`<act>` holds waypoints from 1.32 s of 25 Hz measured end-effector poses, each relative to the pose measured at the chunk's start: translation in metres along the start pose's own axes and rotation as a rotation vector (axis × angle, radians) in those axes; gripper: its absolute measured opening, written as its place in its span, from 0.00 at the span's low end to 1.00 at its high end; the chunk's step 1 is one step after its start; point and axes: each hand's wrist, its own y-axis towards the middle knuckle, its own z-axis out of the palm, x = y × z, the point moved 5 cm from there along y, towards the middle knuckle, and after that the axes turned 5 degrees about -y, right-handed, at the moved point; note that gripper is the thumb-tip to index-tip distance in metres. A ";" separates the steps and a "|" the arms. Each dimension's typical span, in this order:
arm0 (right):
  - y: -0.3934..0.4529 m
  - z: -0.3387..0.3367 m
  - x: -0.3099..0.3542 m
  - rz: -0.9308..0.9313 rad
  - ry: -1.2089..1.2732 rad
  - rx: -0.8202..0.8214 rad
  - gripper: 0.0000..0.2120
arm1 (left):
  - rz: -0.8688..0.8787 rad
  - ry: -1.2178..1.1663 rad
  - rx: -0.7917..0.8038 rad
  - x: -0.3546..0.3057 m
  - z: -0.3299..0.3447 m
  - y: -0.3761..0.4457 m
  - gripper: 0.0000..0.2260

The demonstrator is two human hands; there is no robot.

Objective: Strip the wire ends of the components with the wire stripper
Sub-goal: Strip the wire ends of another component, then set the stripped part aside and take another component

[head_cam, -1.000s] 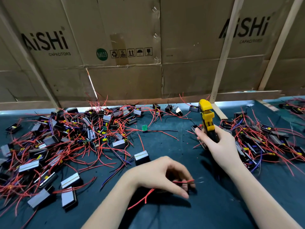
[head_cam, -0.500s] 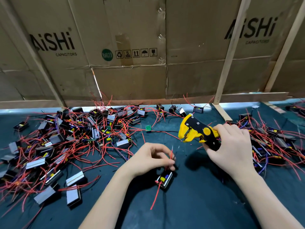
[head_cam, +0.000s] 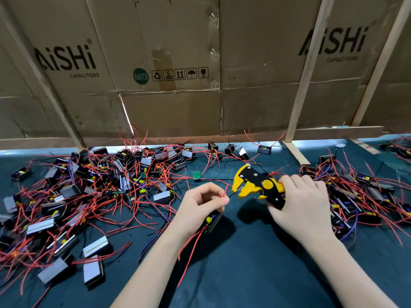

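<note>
My left hand (head_cam: 200,205) pinches a thin red wire (head_cam: 225,192) between thumb and forefinger, and the small black component (head_cam: 213,220) it belongs to hangs under the palm with more red wires trailing down. My right hand (head_cam: 300,203) grips the handles of the yellow and black wire stripper (head_cam: 255,184). The stripper's jaws point left, and their tips sit right beside the upright wire end. Whether the jaws touch the wire is hard to tell.
A big heap of black components with red wires (head_cam: 89,196) covers the dark green mat (head_cam: 244,274) on the left; another heap (head_cam: 360,192) lies at the right. A small green circuit board (head_cam: 196,175) lies mid-table. Cardboard sheets (head_cam: 178,85) and wooden slats (head_cam: 304,85) wall off the back.
The left hand lifted the component off the mat and raised its wire end. The right hand tilted the stripper from upright to pointing left and brought its jaws to the wire.
</note>
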 end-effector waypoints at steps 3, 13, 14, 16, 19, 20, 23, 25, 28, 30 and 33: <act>-0.001 -0.001 0.011 -0.030 0.026 -0.001 0.22 | -0.006 0.049 -0.007 -0.001 0.004 -0.002 0.04; 0.000 -0.001 0.010 -0.030 0.039 0.049 0.18 | -0.027 0.140 0.043 -0.001 0.006 -0.003 0.05; 0.000 -0.001 0.009 -0.030 0.031 0.055 0.19 | -0.024 0.132 0.038 -0.002 0.006 -0.003 0.03; -0.001 0.000 0.009 -0.030 0.023 0.059 0.20 | -0.019 0.114 0.036 -0.003 0.005 -0.003 0.02; -0.001 0.001 0.009 -0.034 0.047 0.062 0.20 | -0.029 0.109 0.035 -0.002 0.004 -0.003 0.03; -0.001 0.001 0.009 -0.037 0.054 0.062 0.20 | -0.030 0.111 0.037 -0.001 0.004 -0.003 0.03; -0.001 0.002 0.008 -0.045 0.051 0.058 0.21 | -0.033 0.107 0.045 0.000 0.003 -0.004 0.03; 0.000 0.001 0.008 -0.040 0.050 0.064 0.21 | -0.031 0.104 0.050 0.000 0.003 -0.003 0.02; 0.000 -0.001 0.010 -0.018 0.079 0.084 0.21 | -0.023 0.097 0.054 0.000 0.003 -0.003 0.01; -0.001 -0.002 0.010 0.002 0.095 0.093 0.21 | -0.018 0.090 0.053 0.000 0.002 -0.003 0.01; -0.002 -0.003 0.010 0.033 0.092 0.107 0.21 | -0.008 0.069 0.071 0.000 0.001 -0.003 0.01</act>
